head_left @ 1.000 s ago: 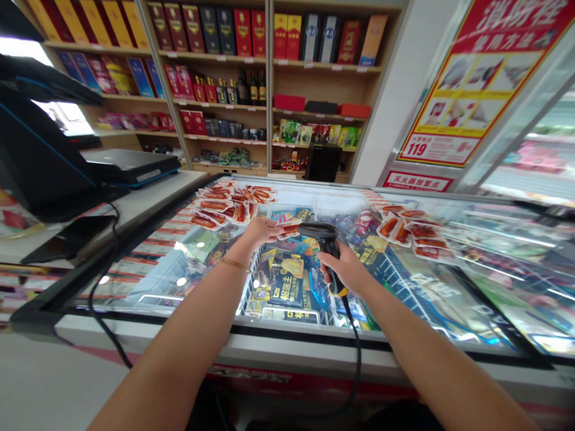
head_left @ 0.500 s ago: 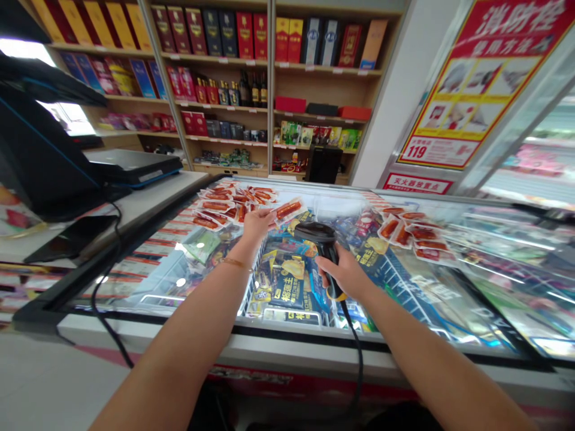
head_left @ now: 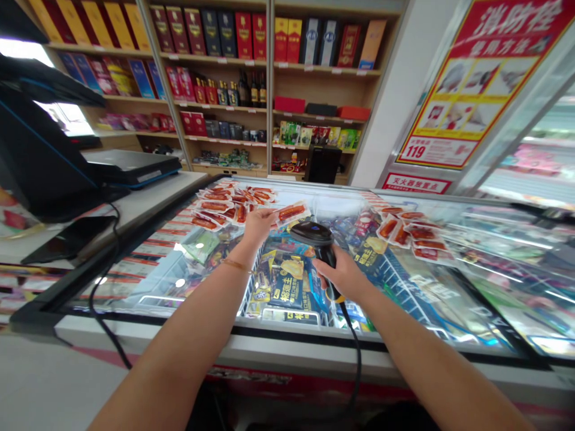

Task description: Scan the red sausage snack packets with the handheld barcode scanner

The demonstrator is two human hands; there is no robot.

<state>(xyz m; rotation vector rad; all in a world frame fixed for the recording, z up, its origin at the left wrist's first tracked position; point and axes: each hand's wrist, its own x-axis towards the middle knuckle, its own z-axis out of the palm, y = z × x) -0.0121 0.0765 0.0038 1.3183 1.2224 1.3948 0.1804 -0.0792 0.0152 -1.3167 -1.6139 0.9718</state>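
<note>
Head view looks down over a glass-topped chest freezer (head_left: 314,353) in a shop. Reaching forward over the glass, the left hand (head_left: 257,225) pinches 1 clear sausage packet (head_left: 291,212) between thumb and fingers, holding it above the lid just right of the pile of sausage packets (head_left: 229,200) spread on the far left part of the glass. Closed in a full fist, the right hand (head_left: 342,274) grips the handle of a black barcode scanner (head_left: 312,234), whose head sits just below and beside the held packet, close to it but not touching as far as the frame shows. From the bottom of the handle the scanner cable (head_left: 357,365) hangs down over the freezer's near edge. A second, smaller group of sausage packets (head_left: 411,236) lies on the glass to the right, well apart from the first pile. Under the lid, between the 2 forearms, sit yellow and blue frozen-food packs (head_left: 287,278). Left of the freezer a counter (head_left: 148,194) carries a dark till machine (head_left: 40,155), and wooden shelves (head_left: 269,72) of boxed goods fill the back wall. A red and yellow poster (head_left: 476,78) hangs at the upper right.
</note>
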